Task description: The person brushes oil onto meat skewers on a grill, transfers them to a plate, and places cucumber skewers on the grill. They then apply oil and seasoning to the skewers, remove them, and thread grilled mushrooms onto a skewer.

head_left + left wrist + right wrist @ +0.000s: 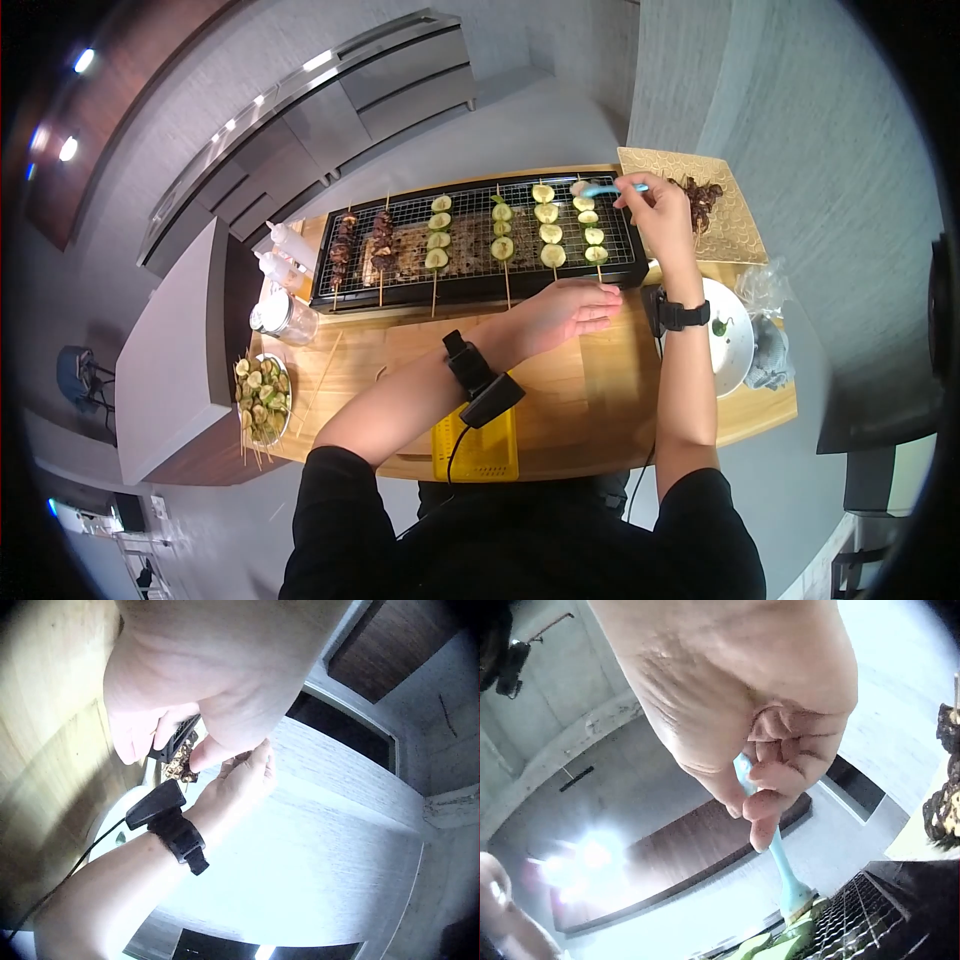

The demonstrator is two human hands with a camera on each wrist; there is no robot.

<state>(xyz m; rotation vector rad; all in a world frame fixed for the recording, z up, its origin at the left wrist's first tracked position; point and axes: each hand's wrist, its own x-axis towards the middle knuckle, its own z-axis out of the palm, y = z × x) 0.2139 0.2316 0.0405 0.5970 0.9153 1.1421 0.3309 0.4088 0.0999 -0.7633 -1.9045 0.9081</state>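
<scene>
My right hand (662,215) pinches the handle of a light blue basting brush (784,874) between thumb and fingers. Its bristles meet green vegetable slices (769,946) at the far end of the rightmost vegetable skewer (594,236). My left hand (568,315) holds nothing, its fingers extended at the near right side of the black grill (460,294). In the left wrist view, its palm (210,675) partly covers the grill. Across the wire mesh lie several vegetable skewers, with two dark meat skewers (381,240) on the left side.
Meat skewers (703,203) lie on a gold tray (738,228) at right. A white bowl (738,345) holds a green pepper. At left stand squeeze bottles (292,243), a glass jar (290,320) and a bowl of vegetable skewers (262,400). A yellow basket (480,455) sits at the near edge.
</scene>
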